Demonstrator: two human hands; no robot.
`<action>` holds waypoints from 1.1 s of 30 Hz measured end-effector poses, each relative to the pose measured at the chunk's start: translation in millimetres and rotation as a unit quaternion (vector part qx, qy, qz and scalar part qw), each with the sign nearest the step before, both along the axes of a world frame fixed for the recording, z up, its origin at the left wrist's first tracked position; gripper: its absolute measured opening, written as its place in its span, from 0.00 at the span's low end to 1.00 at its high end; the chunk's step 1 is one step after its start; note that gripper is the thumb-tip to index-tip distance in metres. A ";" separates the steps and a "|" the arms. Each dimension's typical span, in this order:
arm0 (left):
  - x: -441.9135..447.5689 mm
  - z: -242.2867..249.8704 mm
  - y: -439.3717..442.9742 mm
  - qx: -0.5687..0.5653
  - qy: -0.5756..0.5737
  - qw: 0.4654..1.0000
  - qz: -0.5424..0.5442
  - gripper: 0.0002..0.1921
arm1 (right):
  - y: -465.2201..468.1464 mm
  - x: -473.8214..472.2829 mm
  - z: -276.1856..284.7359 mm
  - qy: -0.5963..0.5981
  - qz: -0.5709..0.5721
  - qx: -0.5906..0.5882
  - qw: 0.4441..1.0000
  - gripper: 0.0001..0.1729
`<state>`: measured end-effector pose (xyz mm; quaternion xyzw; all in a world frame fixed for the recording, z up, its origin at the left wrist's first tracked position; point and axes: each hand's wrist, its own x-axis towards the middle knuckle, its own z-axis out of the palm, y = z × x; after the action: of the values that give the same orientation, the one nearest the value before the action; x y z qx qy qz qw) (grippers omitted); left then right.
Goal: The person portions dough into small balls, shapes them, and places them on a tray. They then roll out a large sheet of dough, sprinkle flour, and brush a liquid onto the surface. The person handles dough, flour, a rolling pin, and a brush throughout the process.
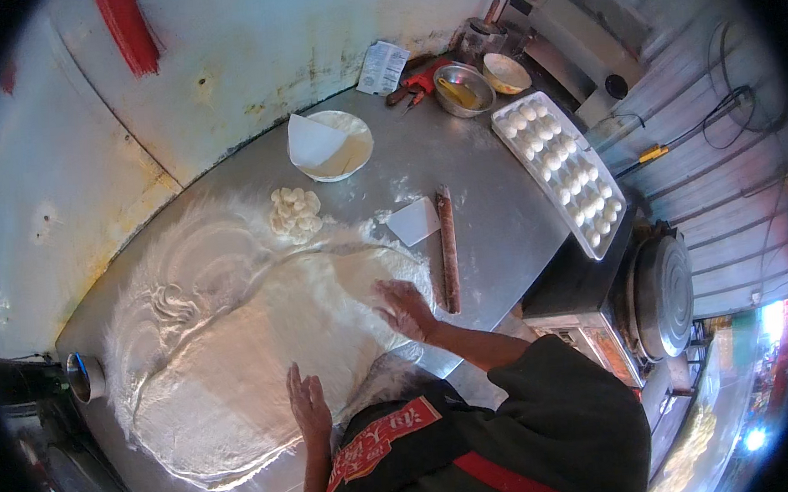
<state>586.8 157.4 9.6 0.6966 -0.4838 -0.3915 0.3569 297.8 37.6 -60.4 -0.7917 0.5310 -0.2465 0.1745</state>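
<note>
A large flat sheet of floured dough (257,351) covers much of the metal table in front of me. My left hand (307,399) is over its near edge, fingers extended and holding nothing. Over the right part of the sheet is my right hand (404,307), fingers spread and empty; whether either hand touches the dough is unclear. A wooden rolling pin (448,249) lies to the right, beside a white dough scraper (413,222). Beyond the sheet sits a pile of small dough pieces (294,214). A bowl of flour (353,154) holds another white scraper (314,140).
Dough balls fill a white tray (562,198) at the right table edge. At the back right stand a metal bowl (464,100), a smaller bowl (507,73) and a steel machine (571,35). A round griddle (668,295) is at right, a metal cup (88,378) at left.
</note>
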 end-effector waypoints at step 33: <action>-45.3 26.9 -100.2 0.100 0.070 0.992 0.040 0.21 | -347.0 -277.9 2.1 -0.558 -0.494 0.117 0.657 0.19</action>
<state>541.5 57.2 36.5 0.7186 -0.3879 -0.4713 0.3332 19.8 -309.4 -58.3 -0.1000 0.6712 -0.6273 0.3821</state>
